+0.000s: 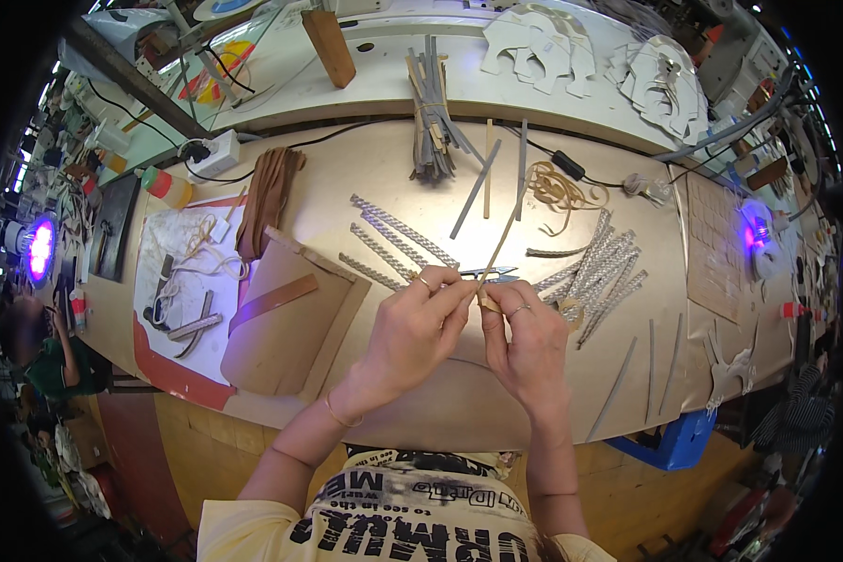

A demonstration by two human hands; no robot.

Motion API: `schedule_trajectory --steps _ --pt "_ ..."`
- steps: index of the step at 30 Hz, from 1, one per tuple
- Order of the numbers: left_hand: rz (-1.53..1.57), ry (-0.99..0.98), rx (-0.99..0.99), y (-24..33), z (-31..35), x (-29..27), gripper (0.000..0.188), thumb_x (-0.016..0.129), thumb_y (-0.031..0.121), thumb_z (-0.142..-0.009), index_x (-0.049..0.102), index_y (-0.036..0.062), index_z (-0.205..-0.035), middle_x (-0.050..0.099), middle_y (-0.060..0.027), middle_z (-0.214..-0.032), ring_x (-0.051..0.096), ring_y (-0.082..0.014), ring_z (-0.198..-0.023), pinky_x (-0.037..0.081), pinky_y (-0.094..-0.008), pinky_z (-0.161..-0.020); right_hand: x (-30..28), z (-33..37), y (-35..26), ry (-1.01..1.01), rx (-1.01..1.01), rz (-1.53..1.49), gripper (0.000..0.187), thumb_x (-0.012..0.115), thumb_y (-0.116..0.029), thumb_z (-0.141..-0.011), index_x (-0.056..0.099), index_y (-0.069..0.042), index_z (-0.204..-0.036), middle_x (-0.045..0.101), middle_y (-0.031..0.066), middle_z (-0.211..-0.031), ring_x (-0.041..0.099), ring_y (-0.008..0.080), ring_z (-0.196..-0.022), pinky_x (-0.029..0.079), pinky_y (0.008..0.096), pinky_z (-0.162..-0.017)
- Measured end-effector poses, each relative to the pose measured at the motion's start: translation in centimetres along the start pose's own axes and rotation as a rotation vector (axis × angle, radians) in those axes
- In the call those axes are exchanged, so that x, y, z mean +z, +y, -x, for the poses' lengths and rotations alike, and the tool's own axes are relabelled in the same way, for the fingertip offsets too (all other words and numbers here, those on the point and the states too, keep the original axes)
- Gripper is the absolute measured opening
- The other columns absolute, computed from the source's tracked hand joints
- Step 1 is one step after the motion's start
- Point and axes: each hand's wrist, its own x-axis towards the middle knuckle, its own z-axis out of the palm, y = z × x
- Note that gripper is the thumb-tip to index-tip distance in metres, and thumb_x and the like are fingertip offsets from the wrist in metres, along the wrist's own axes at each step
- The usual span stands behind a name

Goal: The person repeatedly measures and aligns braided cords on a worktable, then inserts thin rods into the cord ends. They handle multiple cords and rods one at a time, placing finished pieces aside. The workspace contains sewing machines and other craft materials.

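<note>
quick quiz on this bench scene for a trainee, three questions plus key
1. Multiple choice: what do the left hand and right hand have at their fingertips?
A) a white plug strip
B) a narrow tan strip
C) a pair of scissors

2. True or false: the bundle of brown straps lies to the right of the hands.

3. Fill in: each hand wears a ____.

Key: 1 B; 2 false, the brown straps lie to the left; 3 ring.
</note>
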Motion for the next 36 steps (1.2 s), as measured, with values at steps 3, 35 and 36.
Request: schedule_trajectory --steps 3,35,36 --pt "0.01 0.031 0.066 0.1 -0.2 0.1 0.017 0.069 0.0 -0.085 0.07 -0.0007 -0.101 0.066 -0.0118 -0.095 0.065 -0.0222 -0.065 0.053 -0.0325 -0.058 0.0 0.2 0.1 0.035 -0.015 0.01 0.016 0.069 -0.006 -0.085 0.064 -0.005 -0.1 0.065 0.0081 -0.089 0.064 0.0267 -0.066 0.05 0.036 -0.057" --pt "1.014 -0.44 -0.194 6.6 -11.0 9.6 0.024 0.05 0.021 -0.106 0.06 -0.0006 -0.112 0.063 -0.0046 -0.074 0.061 -0.0093 -0.068 0.049 -0.0239 -0.064 -14.5 25.5 9.1 0.639 0.861 -0.072 0.016 0.048 -0.01 -0.097 0.059 0.0 -0.091 0.052 -0.0003 -0.075 0.042 0.0086 -0.065 0.034 0.0251 -0.059" --pt "1.036 -0.427 -0.162 7.4 -11.4 9.9 0.024 0.05 0.021 -0.106 0.06 -0.0005 -0.112 0.063 -0.005 -0.076 0.061 -0.0094 -0.069 0.049 -0.0239 -0.064 -14.8 26.1 9.4 0.696 0.835 -0.066 0.017 0.048 -0.011 -0.098 0.059 -0.001 -0.092 0.05 -0.0014 -0.074 0.041 0.0078 -0.065 0.033 0.0246 -0.059"
